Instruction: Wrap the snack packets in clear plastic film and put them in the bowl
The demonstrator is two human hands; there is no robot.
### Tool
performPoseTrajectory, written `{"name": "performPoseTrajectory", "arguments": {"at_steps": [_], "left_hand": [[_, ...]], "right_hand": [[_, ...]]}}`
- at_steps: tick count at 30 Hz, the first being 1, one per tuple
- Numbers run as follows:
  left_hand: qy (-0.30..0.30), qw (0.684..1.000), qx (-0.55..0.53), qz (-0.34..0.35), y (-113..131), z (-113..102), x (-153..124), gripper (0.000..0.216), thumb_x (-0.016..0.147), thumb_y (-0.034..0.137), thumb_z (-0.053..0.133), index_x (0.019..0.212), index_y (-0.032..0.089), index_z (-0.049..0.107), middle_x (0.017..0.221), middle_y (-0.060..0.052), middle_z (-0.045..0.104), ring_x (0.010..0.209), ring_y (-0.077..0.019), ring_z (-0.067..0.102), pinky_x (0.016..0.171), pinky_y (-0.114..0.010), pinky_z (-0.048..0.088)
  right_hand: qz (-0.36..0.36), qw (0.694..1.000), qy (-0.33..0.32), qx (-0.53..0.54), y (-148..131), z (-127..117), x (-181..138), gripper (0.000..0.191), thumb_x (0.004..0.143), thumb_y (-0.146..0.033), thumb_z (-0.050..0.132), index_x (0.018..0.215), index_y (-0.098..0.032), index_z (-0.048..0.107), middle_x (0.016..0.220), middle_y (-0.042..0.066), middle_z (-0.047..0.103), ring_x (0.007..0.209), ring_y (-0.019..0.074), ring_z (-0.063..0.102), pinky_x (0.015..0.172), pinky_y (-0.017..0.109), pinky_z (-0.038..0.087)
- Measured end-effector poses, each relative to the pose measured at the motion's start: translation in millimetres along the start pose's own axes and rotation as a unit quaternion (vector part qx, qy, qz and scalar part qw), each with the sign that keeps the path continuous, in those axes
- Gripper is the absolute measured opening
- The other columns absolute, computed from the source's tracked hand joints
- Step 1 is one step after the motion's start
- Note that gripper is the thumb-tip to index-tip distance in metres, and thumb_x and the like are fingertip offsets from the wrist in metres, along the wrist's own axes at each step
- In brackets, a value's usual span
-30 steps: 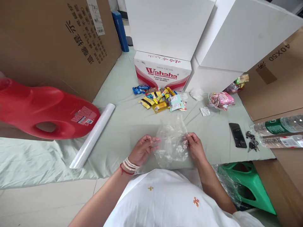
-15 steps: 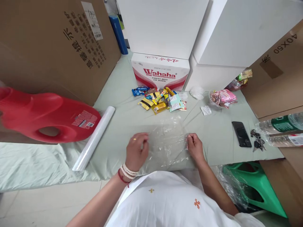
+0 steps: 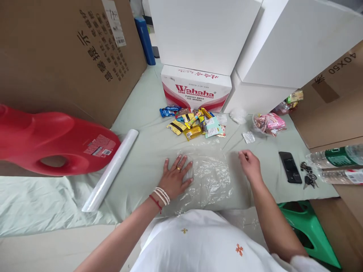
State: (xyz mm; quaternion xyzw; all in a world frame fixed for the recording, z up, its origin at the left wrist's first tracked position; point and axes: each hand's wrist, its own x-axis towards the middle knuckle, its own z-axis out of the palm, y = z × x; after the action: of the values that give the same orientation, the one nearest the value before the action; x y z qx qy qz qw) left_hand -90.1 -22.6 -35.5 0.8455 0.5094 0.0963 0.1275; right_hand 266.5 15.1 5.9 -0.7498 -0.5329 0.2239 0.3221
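Observation:
A clear, wrinkled sheet of plastic film [image 3: 211,177] lies on the green cloth in front of me. My left hand [image 3: 176,175] rests flat on its left part, fingers spread. To the right of the film's shiny part is my right hand [image 3: 249,164], its fingers curled in; whether a thin edge of film is between them I cannot tell. Beyond the film lies a pile of small wrapped snacks [image 3: 193,132], in yellow, blue and pale green packets.
A white roll [image 3: 110,170] and a large red jug [image 3: 76,143] are on the left. Behind the snacks stands a Wahaha carton [image 3: 197,88]. On the right are a bowl of packets [image 3: 268,124], a phone [image 3: 290,167], keys [image 3: 310,177] and plastic bottles [image 3: 340,156].
My left hand has opened and flattened onto the film. My right hand has moved right, away from the film's shiny part, fingers still curled.

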Motion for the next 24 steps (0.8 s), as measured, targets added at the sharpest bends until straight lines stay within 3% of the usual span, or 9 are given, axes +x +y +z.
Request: {"name": "performPoseTrajectory", "arguments": {"at_steps": [5,7,9,13,15,17,19,21,24], "left_hand": [[-0.006,1.000,-0.011,0.003,1,0,1,0.068,0.096,0.060,0.051,0.157,0.032,0.042,0.170,-0.008,0.030,0.159,-0.0353,0.020,0.124,-0.069,-0.003],[-0.001,1.000,-0.010,0.004,-1,0,1,0.069,0.095,0.060,0.053,0.157,0.033,0.042,0.169,-0.008,0.031,0.158,-0.0358,0.022,0.125,-0.070,-0.001],[0.006,1.000,-0.010,0.005,-1,0,1,0.070,0.094,0.060,0.056,0.157,0.033,0.043,0.169,-0.009,0.033,0.157,-0.0361,0.025,0.125,-0.069,0.000],[0.012,1.000,-0.019,0.010,-2,2,-1,0.072,0.092,0.059,0.059,0.157,0.033,0.043,0.168,-0.010,0.035,0.157,-0.0367,0.027,0.125,-0.069,0.000],[0.016,0.999,-0.026,0.014,-3,3,0,0.072,0.092,0.059,0.059,0.157,0.033,0.043,0.168,-0.010,0.034,0.157,-0.0369,0.027,0.125,-0.069,-0.002],[0.018,0.999,-0.032,0.021,-5,4,3,0.071,0.093,0.059,0.058,0.157,0.034,0.042,0.168,-0.010,0.034,0.157,-0.0367,0.027,0.124,-0.070,-0.002],[0.014,0.999,-0.038,0.035,-8,4,9,0.068,0.094,0.058,0.056,0.157,0.035,0.043,0.168,-0.009,0.034,0.156,-0.0362,0.027,0.124,-0.071,-0.002],[0.006,0.998,-0.043,0.052,-12,2,16,0.064,0.095,0.055,0.055,0.155,0.034,0.045,0.168,-0.010,0.034,0.157,-0.0357,0.027,0.123,-0.072,-0.002],[0.001,0.997,-0.047,0.057,-16,-3,21,0.060,0.096,0.051,0.055,0.151,0.029,0.051,0.169,-0.011,0.033,0.157,-0.0357,0.025,0.124,-0.072,-0.003]], "right_hand": [[0.034,0.998,0.015,-0.047,-79,71,93,0.054,0.089,-0.051,0.060,0.126,-0.011,0.063,0.115,0.018,0.072,0.104,0.0284,0.066,0.092,0.037,0.048],[0.044,0.997,-0.007,-0.065,-97,89,111,0.050,0.088,-0.044,0.062,0.124,-0.010,0.065,0.112,0.019,0.073,0.103,0.0285,0.067,0.090,0.036,0.048],[0.036,0.997,-0.018,-0.067,-106,91,117,0.038,0.088,-0.037,0.060,0.115,-0.012,0.071,0.105,0.014,0.075,0.097,0.0263,0.067,0.087,0.034,0.048],[-0.055,0.998,-0.011,0.026,-104,49,100,0.033,0.086,-0.038,0.059,0.106,-0.016,0.074,0.093,0.006,0.074,0.084,0.0213,0.063,0.079,0.031,0.048],[-0.079,0.988,-0.079,0.103,-103,21,79,0.037,0.083,-0.046,0.065,0.104,-0.017,0.074,0.084,0.003,0.071,0.074,0.0188,0.059,0.069,0.030,0.046],[-0.069,0.964,-0.211,0.149,-102,5,52,0.041,0.080,-0.053,0.071,0.102,-0.019,0.075,0.079,0.002,0.069,0.068,0.0166,0.055,0.063,0.028,0.044],[-0.071,0.926,-0.336,0.159,-99,5,25,0.040,0.081,-0.054,0.072,0.100,-0.019,0.075,0.080,0.001,0.069,0.068,0.0163,0.057,0.064,0.028,0.045],[-0.106,0.903,-0.398,0.121,-93,20,5,0.034,0.084,-0.051,0.070,0.097,-0.021,0.077,0.085,0.002,0.071,0.072,0.0176,0.060,0.068,0.029,0.047],[-0.174,0.925,-0.338,-0.004,-84,50,0,0.028,0.083,-0.043,0.072,0.101,-0.023,0.078,0.096,0.005,0.073,0.081,0.0209,0.065,0.076,0.031,0.049]]}}
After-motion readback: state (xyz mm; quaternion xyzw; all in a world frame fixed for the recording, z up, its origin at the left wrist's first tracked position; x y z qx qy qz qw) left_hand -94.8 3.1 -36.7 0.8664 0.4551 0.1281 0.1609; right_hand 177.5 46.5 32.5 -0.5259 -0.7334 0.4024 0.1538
